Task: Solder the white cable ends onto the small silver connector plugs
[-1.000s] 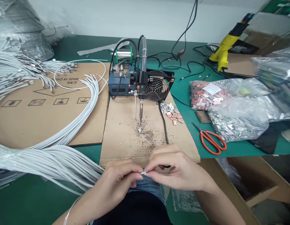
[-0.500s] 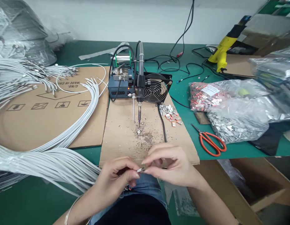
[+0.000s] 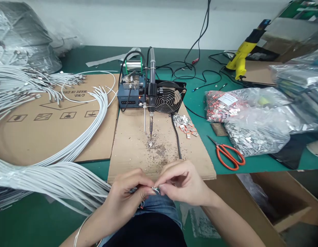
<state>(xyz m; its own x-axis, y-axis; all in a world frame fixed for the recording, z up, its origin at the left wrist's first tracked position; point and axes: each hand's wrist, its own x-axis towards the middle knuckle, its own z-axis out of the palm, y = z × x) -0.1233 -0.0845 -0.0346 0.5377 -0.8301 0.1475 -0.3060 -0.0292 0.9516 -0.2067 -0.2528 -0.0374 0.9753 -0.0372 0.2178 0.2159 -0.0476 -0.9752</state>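
In front of my lap, my left hand pinches the end of a thin white cable between thumb and fingers. Small pale and dark bits of the cable end show between the fingertips, mostly covered. From the other side, my right hand closes thumb and forefinger on the tip of that end, where fine wires seem to stick out. Beyond both hands a soldering iron hangs tip down in a stand, over cardboard strewn with solder crumbs. A pale loop crosses my left wrist.
Bundled white cables lie at left. A blue soldering station, solder spool and fan stand behind. Loose USB plugs, orange-handled scissors, bags of connectors and a yellow heat gun are at right.
My right hand has moved left and its thumb and forefinger have closed on the cable end. My left hand stays nearly in place; the view has shifted slightly.
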